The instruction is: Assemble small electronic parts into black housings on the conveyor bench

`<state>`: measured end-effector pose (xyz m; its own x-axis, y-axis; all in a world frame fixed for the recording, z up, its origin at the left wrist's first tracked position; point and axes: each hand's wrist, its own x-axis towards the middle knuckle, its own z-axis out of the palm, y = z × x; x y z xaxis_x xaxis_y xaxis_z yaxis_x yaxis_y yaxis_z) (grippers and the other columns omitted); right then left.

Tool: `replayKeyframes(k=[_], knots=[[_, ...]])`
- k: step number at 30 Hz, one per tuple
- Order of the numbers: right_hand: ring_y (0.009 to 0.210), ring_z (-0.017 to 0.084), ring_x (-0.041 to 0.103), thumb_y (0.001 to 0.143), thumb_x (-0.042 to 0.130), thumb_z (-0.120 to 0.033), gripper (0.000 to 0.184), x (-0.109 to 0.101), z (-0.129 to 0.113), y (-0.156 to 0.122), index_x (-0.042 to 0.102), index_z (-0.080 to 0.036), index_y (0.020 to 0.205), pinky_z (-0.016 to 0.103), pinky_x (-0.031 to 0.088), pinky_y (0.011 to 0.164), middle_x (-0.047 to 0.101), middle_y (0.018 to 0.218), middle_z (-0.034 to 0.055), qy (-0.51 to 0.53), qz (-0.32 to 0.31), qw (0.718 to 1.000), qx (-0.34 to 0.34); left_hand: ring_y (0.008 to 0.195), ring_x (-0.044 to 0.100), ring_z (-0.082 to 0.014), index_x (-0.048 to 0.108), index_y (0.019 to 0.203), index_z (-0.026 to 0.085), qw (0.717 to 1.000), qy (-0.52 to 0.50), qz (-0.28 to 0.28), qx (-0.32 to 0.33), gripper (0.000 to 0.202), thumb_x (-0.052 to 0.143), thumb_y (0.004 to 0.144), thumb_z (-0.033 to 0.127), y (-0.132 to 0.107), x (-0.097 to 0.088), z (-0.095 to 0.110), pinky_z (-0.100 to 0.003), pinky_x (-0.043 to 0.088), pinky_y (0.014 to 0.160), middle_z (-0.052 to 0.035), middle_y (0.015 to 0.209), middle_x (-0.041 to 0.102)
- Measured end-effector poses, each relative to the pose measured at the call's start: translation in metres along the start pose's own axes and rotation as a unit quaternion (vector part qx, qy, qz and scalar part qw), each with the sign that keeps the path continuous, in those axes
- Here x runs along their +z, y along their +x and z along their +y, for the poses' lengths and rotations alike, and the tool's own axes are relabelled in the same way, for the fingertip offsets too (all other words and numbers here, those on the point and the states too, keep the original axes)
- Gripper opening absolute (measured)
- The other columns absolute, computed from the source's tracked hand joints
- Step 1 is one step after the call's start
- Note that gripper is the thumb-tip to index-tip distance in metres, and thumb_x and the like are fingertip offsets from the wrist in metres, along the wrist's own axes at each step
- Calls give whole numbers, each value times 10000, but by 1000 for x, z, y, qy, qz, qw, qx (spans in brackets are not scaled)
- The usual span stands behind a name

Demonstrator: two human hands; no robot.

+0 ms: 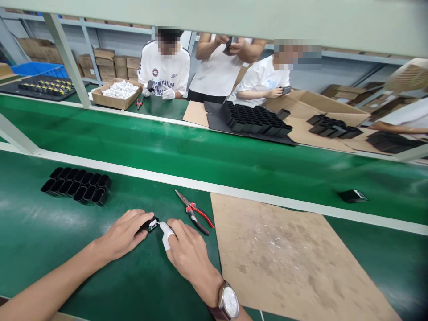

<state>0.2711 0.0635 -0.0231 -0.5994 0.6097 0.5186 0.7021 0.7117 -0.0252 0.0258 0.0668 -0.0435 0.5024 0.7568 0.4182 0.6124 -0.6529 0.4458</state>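
Observation:
On the green bench, my left hand point(125, 234) is closed around a small black plastic housing point(144, 226). A white part point(153, 224) and a bit of green show at the housing's open end, which faces right. My right hand point(187, 247) is closed right beside that end, with a white finger cover point(166, 235) on one digit. Its tip reaches the opening, where something thin and pale shows; what the fingers pinch is too small to make out. Needle-nose pliers point(194, 211) with red and black handles lie just beyond my right hand.
Two rows of black housings point(76, 185) stand at the left. A cardboard sheet point(294, 254) lies to the right. One housing point(352, 195) sits on the green belt point(200, 151) behind a white rail. Across it, several people work beside a box of white parts point(117, 93) and black housings point(256, 118).

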Motion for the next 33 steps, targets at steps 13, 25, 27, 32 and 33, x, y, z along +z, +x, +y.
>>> replayKeyframes(k=[13, 25, 27, 32, 33], knots=[[793, 209, 575, 815, 457, 31, 260, -1, 7, -1, 576, -201, 821, 340, 447, 594, 612, 967, 94, 6, -10, 1000, 7, 1153, 671, -245, 463, 1497, 249, 999, -24, 20, -18, 476, 545, 1039, 149, -2, 1, -5, -393, 592, 971, -115, 1223, 687], [758, 204, 559, 833, 490, 14, 240, 0, 7, -1, 562, -209, 780, 341, 436, 578, 605, 948, 87, -4, -33, 999, 0, 1143, 686, -248, 494, 1473, 235, 1000, 1, 18, -5, 443, 541, 1041, 147, -2, 0, -4, -388, 602, 970, -120, 1236, 695], [767, 203, 565, 838, 497, 13, 238, 0, 7, -1, 557, -209, 782, 337, 433, 583, 606, 960, 88, -3, -27, 1000, 3, 1151, 691, -249, 501, 1470, 244, 1000, -11, 19, -13, 444, 547, 1038, 152, -2, 0, -4, -390, 607, 973, -116, 1235, 698], [812, 197, 603, 904, 469, 7, 256, 0, 8, -2, 622, -180, 987, 329, 471, 632, 643, 1020, 90, 46, 27, 998, 17, 1174, 698, -241, 473, 1482, 272, 992, -97, 45, -71, 474, 616, 1033, 219, -2, 4, -4, -409, 615, 994, -93, 1254, 704], [813, 195, 604, 920, 464, 1, 268, 1, 9, -2, 627, -175, 1041, 328, 478, 638, 651, 1029, 89, 59, 37, 997, 19, 1177, 700, -239, 471, 1482, 276, 989, -108, 51, -83, 482, 631, 1029, 231, -2, 5, -4, -413, 614, 1004, -86, 1255, 708]])
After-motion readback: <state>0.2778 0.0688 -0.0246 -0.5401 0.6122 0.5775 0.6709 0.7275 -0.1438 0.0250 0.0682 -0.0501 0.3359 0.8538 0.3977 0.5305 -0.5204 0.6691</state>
